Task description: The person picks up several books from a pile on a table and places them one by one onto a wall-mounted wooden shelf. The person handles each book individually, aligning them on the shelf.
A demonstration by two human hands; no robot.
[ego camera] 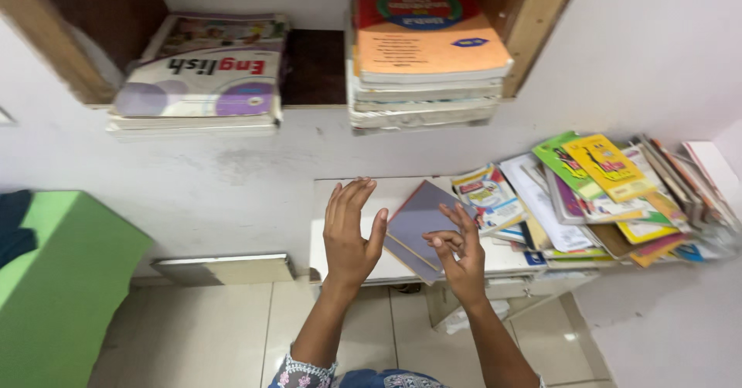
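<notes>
The right hand (457,250) covers the lower corner of the grey-blue book (417,222), the leaning books (610,195) at the low shelf's (348,195) right end blur into one another, and the picture's top edge crops the orange-covered stack (425,48).

Wall niche shelf (315,67) at upper centre of the frame carries two book stacks, left (202,79) and right (425,56), while the low white ledge (340,202) at centre right bears a slumped spread of colourful books (603,195) toward the right edge.
</notes>
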